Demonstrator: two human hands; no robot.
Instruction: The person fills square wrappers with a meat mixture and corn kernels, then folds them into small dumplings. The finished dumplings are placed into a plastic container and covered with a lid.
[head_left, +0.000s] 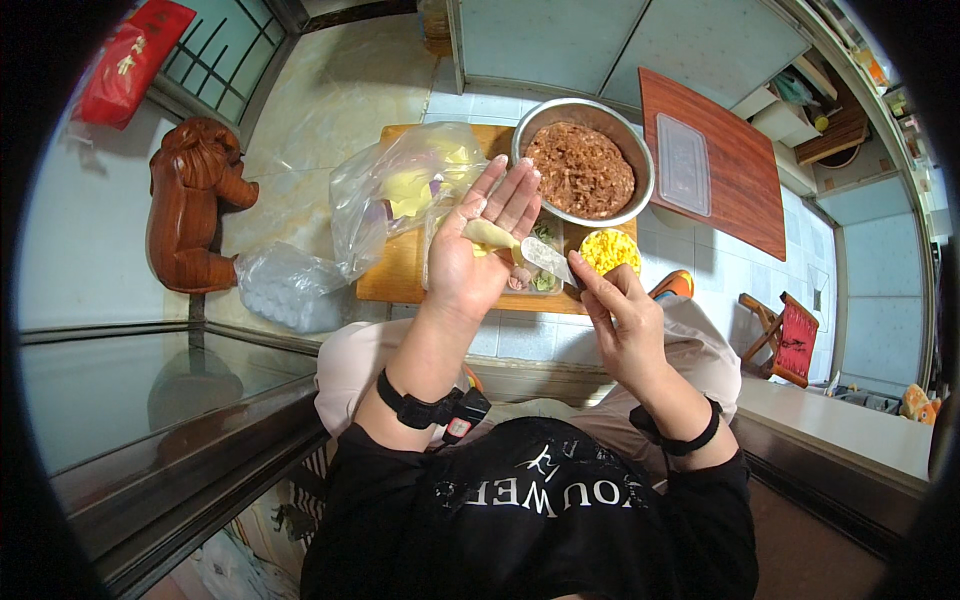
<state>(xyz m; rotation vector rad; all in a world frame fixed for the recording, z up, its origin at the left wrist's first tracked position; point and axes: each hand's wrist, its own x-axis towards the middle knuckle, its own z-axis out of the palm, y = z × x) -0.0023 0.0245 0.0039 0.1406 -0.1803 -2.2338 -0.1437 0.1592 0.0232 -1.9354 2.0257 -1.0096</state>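
Note:
My left hand (463, 274) is palm up with its fingers stretched out. Across its fingers lies a pale yellow dough wrapper (489, 235), apparently folded. Between thumb and fingers, my right hand (628, 319) grips a small flat spatula (545, 259), its smeared blade close to the wrapper's end. Partly hidden under my left hand is a clear plastic tray (556, 225) holding several greenish and pinkish dumplings (543, 280). Beyond my hands stands a steel bowl (649, 169) of minced meat filling (579, 169). A smaller container of yellow corn kernels (609, 250) is just past my right hand.
A wooden board (375, 277) carries these things and a clear plastic bag (356, 176) of yellow and purple wrappers (409, 193). To the right, a reddish tabletop (739, 176) bears a clear plastic lid (682, 165). A carved wooden elephant (187, 217) and another plastic bag (289, 289) lie left.

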